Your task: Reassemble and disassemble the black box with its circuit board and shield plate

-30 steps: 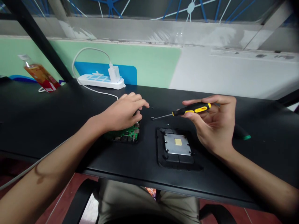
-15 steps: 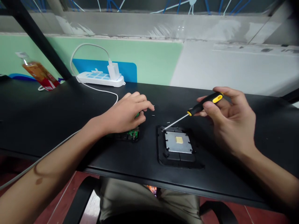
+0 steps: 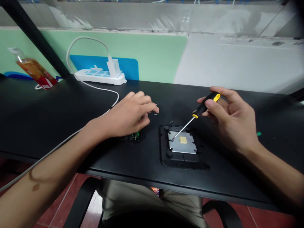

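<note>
My right hand (image 3: 235, 120) grips a screwdriver (image 3: 201, 109) with a black and yellow handle between thumb and fingers. Its thin shaft slants down left, and the tip meets the left edge of a silver metal plate (image 3: 177, 148). This plate bears a small pale yellow pad (image 3: 182, 140) and lies within a square black plastic cover (image 3: 163, 160). To the left, my left hand (image 3: 133, 112) hovers palm down, fingers bent and index finger apart from the thumb. Below it a green circuit board (image 3: 136, 136) is mostly hidden. Small screws (image 3: 171, 122) lie behind the cover and near my left fingertips.
A white power strip (image 3: 101, 77) with a plugged-in charger (image 3: 114, 68) stands at the back of the black table (image 3: 133, 164). The white cable (image 3: 95, 88) runs behind and under my left arm. At the far left, a drink bottle (image 3: 38, 69) appears tilted.
The screwdriver tip has moved from the black cover's upper left corner to the metal plate's left edge. My left hand stays over the circuit board. The view has tilted slightly downward.
</note>
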{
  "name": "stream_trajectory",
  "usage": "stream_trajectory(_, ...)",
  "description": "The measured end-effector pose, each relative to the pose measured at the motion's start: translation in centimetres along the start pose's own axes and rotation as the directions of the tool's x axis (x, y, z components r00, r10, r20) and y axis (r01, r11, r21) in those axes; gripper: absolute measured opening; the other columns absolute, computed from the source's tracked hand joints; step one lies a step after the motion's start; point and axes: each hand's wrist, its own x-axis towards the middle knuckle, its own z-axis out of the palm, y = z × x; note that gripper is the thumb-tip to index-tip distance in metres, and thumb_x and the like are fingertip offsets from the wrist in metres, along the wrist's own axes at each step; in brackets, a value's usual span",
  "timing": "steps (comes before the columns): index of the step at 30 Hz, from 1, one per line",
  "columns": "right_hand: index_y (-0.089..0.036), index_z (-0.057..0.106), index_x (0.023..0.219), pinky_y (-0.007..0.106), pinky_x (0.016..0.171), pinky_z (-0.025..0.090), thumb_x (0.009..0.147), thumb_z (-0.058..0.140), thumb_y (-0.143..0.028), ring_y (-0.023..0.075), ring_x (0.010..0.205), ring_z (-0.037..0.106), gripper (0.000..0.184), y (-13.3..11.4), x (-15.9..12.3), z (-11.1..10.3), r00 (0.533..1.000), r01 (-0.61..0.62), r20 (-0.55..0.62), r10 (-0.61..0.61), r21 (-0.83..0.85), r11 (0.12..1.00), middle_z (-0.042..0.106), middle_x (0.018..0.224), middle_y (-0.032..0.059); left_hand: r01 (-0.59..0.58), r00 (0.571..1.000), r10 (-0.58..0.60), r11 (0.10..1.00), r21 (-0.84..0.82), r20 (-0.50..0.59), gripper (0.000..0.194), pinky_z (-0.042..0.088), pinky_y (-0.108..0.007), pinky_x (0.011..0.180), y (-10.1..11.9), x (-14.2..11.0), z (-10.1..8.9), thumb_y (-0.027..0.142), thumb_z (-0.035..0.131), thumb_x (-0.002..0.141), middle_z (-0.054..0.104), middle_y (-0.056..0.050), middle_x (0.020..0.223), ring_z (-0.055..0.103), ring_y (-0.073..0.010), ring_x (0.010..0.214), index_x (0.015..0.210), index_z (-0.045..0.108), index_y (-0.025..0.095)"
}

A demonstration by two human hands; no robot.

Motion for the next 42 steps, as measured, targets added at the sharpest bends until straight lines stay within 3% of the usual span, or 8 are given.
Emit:
stream_trajectory(17,-0.022,0.070,0.111,0.026,0.063,0.066,0.079,0.081,-0.017,0.0183,0.089,0.077,0.034,0.0,-0.1,0.3,1.000,0.008,0.000,-0.008,-0.022,1.000,0.077,0.085,0.0055,-0.039,0.999,0.039,0.999,-0.027,-0.020,0.033,0.036,-0.038,0.080,0.4,0.0,0.1,0.013,0.046,0.095,0.066,-0.006,0.102,0.054,-0.0235,0.093,0.117,0.069,0.022)
stream_trajectory(26,-0.023,0.069,0.114,0.028,0.067,0.067,0.078,0.081,-0.025,0.0177,0.092,0.077,0.038,0.5,-0.1,0.0,0.999,0.051,0.010,-0.051,-0.056,0.997,0.077,0.088,0.0035,-0.292,0.954,0.276,0.941,-0.169,-0.114,0.033,0.037,-0.039,0.079,2.1,-0.2,1.0,0.010,0.049,0.090,0.069,-0.005,0.098,0.053,-0.0209,0.087,0.100,0.077,0.023)
stream_trajectory(33,-0.022,0.070,0.113,0.023,0.064,0.065,0.078,0.082,-0.022,0.0168,0.092,0.077,0.038,0.6,0.2,-0.1,0.998,0.060,0.004,-0.060,-0.028,0.998,0.079,0.089,0.0052,-0.312,0.949,0.294,0.929,-0.197,-0.117,0.037,0.036,-0.039,0.077,2.5,-0.2,1.2,0.009,0.050,0.088,0.068,-0.005,0.097,0.053,-0.0206,0.085,0.104,0.080,0.024)
stream_trajectory(42,-0.021,0.070,0.110,0.026,0.061,0.065,0.077,0.081,-0.015,0.0188,0.091,0.078,0.035,0.5,0.1,0.0,0.997,0.079,-0.007,-0.079,-0.025,0.997,0.078,0.086,0.0060,-0.297,0.955,0.290,0.936,-0.187,-0.067,0.038,0.035,-0.038,0.076,2.9,-0.1,1.6,0.009,0.051,0.088,0.068,-0.004,0.096,0.051,-0.0207,0.085,0.107,0.080,0.025)
